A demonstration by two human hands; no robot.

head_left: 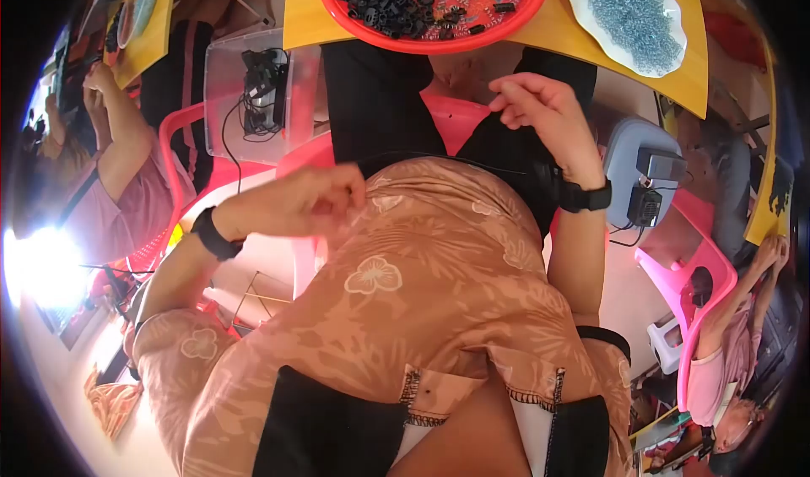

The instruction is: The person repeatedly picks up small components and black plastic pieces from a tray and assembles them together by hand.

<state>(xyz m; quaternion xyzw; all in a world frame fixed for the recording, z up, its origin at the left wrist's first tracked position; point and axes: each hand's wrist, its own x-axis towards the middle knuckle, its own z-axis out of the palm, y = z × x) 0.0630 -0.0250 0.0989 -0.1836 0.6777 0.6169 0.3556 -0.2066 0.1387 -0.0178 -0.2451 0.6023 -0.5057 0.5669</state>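
Observation:
My left hand is beside my patterned brown shirt, low at the waist. Its fingers are curled in and somewhat blurred, so anything small between them is hidden. My right hand is raised over my dark trousers, just short of the table edge. Thumb and fingers come together at the tips, and I cannot make out what they hold. A thin dark strand runs across my lap between the two hands; whether either hand grips it is unclear.
On the yellow table stand a red tray of small black parts and a white dish of clear bluish beads. Left is a clear plastic bin with cables; right, a blue-grey stool with black adapters. People sit on both sides.

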